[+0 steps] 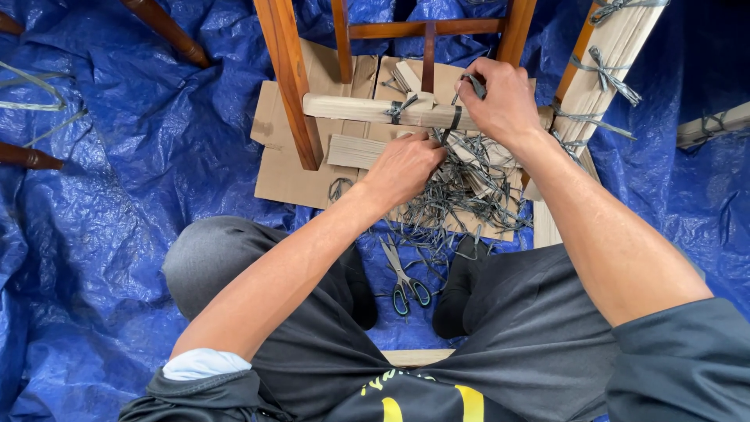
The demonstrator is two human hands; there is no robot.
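While the right hand [500, 98] pinches a grey strap [455, 117] wrapped around the wooden slat [351, 108], the left hand [406, 164] seemingly grips the strap's lower end, above the cardboard's [285, 176] middle.

Pale wooden slat [351, 108], lying flat and crosswise against the chair leg, bound with grey strap [455, 117] at two spots. Loose strap end pinched at 12 o'clock of the slat's right part, running down to 6 o'clock.
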